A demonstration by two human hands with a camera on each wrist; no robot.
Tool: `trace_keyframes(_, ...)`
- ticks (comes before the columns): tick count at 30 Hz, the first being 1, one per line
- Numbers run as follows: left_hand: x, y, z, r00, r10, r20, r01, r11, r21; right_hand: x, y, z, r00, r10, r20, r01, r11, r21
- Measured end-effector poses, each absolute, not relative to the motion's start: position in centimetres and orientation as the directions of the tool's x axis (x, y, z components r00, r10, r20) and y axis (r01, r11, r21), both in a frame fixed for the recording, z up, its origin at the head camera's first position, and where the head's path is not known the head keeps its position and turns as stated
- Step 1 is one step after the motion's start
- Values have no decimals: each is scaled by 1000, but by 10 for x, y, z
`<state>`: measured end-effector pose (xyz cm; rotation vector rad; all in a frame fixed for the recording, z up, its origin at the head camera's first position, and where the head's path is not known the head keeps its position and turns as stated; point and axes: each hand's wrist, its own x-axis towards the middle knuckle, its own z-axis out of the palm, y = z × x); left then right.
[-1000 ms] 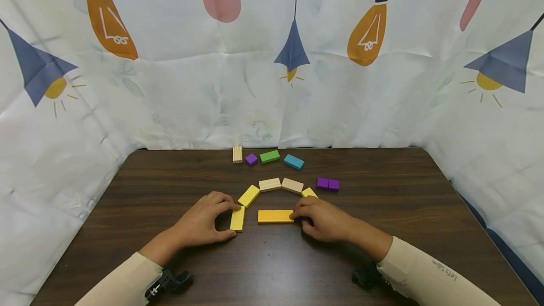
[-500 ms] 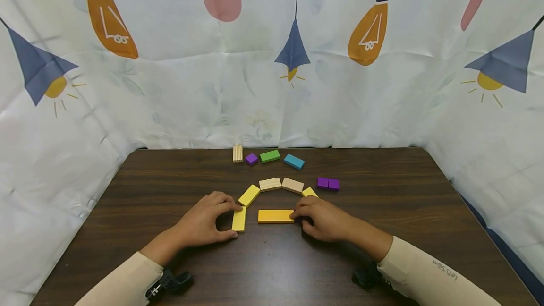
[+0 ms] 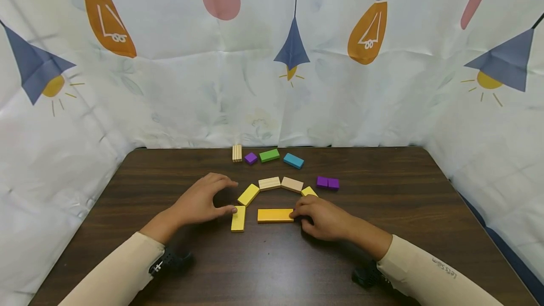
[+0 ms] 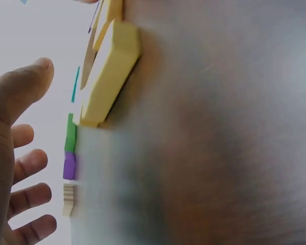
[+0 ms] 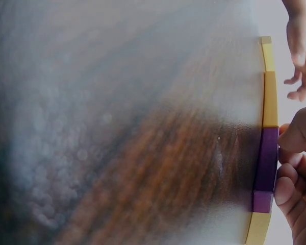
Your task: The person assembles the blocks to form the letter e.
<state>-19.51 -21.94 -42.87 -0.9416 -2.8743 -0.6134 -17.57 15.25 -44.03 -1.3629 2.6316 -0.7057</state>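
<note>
In the head view my left hand point(image 3: 201, 199) hovers with fingers apart, its thumb over the upper end of a yellow block point(image 3: 238, 221). Nothing is between its fingers; in the left wrist view that yellow block point(image 4: 109, 76) lies clear of the thumb. My right hand point(image 3: 325, 218) stays low at the right end of an orange-yellow block point(image 3: 274, 216). In the right wrist view its thumb and curled fingers hold a purple block point(image 5: 266, 158), mostly hidden under the hand in the head view. Further blocks curve above: yellow point(image 3: 248, 194), striped pale point(image 3: 269, 183), plain pale point(image 3: 292, 184), yellow point(image 3: 309, 191).
Two purple blocks point(image 3: 327, 182) lie right of the curve. Along the back of the brown table point(image 3: 170, 164) sit a striped pale block point(image 3: 237, 153), a purple block point(image 3: 250, 158), a green block point(image 3: 269, 155) and a blue block point(image 3: 293, 160). A patterned curtain point(image 3: 255, 98) hangs behind.
My left hand first nudged the left yellow block slightly right, then let go and moved up and away from it. My right hand has stayed in place.
</note>
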Motion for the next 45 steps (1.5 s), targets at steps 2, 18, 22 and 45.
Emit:
trace_keyframes(2,-204,-218,-426,-821,545,172,568,746,347,-176,152,-440,-595,-794,125,-750,493,-442)
trace_keyframes(18,-261,-201,-422,-862,486,144,504,792,344,-175,151,-441,-589,-799,124,-755,490,-435)
trace_keyframes(22,-269,-194,-422,-869,474,143,493,805,329,-176,151,-442,-589,-799,124,-755,489,-437)
trace_keyframes(45,-292,-176,-429,-872,484,77,487,836,253,-176,152,-440,-592,-797,115,-752,496,-435)
